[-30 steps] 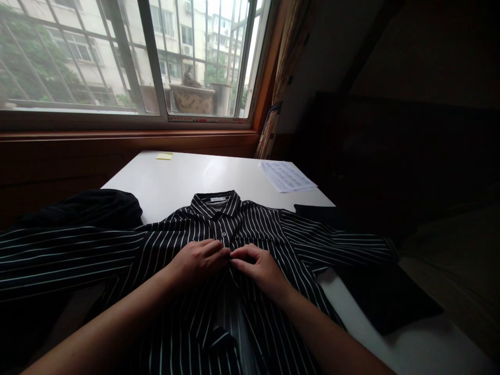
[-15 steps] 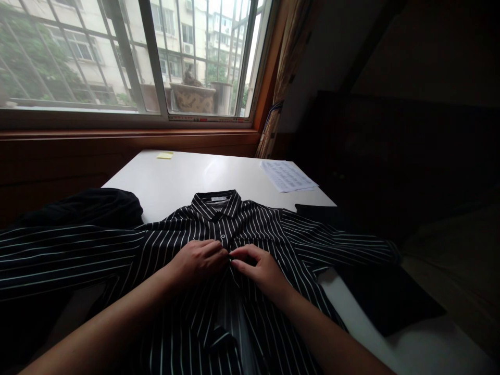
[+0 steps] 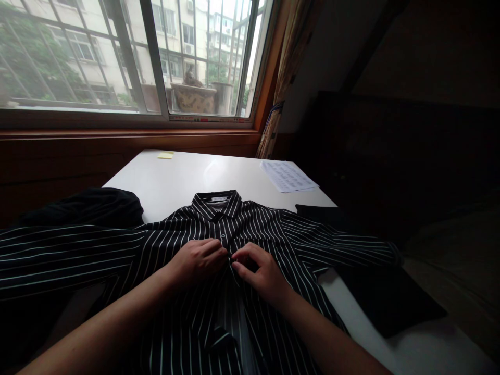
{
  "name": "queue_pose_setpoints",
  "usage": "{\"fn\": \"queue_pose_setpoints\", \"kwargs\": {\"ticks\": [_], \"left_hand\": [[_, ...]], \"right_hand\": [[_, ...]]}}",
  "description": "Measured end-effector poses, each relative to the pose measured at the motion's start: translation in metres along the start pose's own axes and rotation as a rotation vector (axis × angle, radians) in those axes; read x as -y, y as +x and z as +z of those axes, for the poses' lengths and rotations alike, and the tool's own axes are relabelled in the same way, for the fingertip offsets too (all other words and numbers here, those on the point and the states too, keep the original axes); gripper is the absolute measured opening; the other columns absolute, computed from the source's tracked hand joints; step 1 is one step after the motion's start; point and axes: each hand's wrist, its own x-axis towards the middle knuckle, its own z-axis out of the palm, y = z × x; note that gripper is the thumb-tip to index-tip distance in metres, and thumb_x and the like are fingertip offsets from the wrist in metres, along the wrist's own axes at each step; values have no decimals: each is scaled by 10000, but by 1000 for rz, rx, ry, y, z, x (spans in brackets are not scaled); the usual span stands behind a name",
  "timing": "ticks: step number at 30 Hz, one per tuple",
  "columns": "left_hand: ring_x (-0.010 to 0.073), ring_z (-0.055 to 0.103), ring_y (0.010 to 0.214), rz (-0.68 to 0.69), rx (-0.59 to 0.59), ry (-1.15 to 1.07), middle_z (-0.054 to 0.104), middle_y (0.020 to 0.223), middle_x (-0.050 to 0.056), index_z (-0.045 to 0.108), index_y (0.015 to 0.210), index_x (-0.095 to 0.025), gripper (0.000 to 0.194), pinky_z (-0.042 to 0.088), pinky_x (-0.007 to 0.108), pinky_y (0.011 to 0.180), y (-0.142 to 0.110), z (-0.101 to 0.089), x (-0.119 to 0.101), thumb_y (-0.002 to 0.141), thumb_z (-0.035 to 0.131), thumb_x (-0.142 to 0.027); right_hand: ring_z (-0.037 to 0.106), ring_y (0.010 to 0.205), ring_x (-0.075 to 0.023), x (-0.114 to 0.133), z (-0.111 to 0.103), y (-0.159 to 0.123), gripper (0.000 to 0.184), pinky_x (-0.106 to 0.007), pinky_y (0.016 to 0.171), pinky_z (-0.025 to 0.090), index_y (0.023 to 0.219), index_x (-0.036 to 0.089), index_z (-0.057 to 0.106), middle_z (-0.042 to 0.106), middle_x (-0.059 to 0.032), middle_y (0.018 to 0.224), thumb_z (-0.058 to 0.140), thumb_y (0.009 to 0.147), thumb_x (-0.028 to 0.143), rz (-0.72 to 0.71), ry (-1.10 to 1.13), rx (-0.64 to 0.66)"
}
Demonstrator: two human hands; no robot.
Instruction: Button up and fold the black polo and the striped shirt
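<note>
A black shirt with white stripes (image 3: 260, 224) lies face up, its collar (image 3: 216, 204) at the far side and both sleeves spread sideways. One button (image 3: 223, 236) shows on the front placket below the collar. My left hand (image 3: 203, 260) is closed on the placket, its fingertips pinching the cloth near the middle. Just right of it, my right hand (image 3: 255, 265) has thumb and forefinger curved toward the same spot, close to the placket with a small gap between the tips. Below the hands the shirt front hangs apart. Whatever lies between the fingertips is too small to make out.
The shirt rests on a white table (image 3: 187, 174). A dark bundle of cloth (image 3: 86, 205) is at the left, and a flat black item (image 3: 390, 297) lies under the right sleeve. Printed sheets (image 3: 289, 176) and a yellow note (image 3: 165, 155) sit toward the window (image 3: 203, 62).
My right thumb and forefinger have drawn slightly to the right, away from the left fingertips, and parted a little. My left hand and the shirt look almost unchanged.
</note>
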Motion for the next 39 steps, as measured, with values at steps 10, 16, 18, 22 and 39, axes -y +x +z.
{"fn": "queue_pose_setpoints", "kwargs": {"ticks": [10, 16, 18, 22, 39], "left_hand": [[124, 522, 647, 12, -36, 9, 558, 751, 11, 611, 931, -173, 208, 414, 240, 543, 2, 0, -1, 1009, 432, -245], [129, 509, 645, -1, 3, 8, 564, 767, 11, 599, 899, -174, 197, 393, 256, 536, 1, -1, 0, 1004, 453, -255], [130, 509, 647, -1, 7, 10, 562, 771, 11, 599, 902, -175, 204, 395, 258, 539, 1, 0, 0, 1007, 445, -260], [127, 512, 652, -9, -4, 15, 549, 758, 9, 598, 886, -177, 223, 398, 246, 543, 0, 1, 0, 1009, 434, -264], [132, 486, 636, -18, 12, 5, 546, 760, 8, 589, 878, -177, 217, 363, 261, 529, -1, 2, -1, 1010, 437, -260]], "right_hand": [[550, 767, -156, 0, 6, -1, 164, -283, 692, 442, 856, 224, 550, 579, 10, 824, 702, 823, 276, 30, -144, 66], [539, 749, -160, -1, 6, -1, 105, -290, 690, 428, 826, 220, 548, 569, 8, 790, 642, 861, 252, 30, -178, 66], [541, 745, -160, -1, 7, -1, 98, -292, 692, 427, 819, 221, 548, 569, 7, 786, 628, 870, 248, 26, -178, 60], [535, 736, -157, -1, 6, -2, 88, -292, 691, 425, 817, 223, 550, 564, 9, 780, 612, 877, 237, 14, -174, 59], [512, 734, -156, 1, 8, -3, 152, -299, 725, 410, 774, 222, 524, 536, 19, 761, 647, 863, 213, -48, -218, 104]]}}
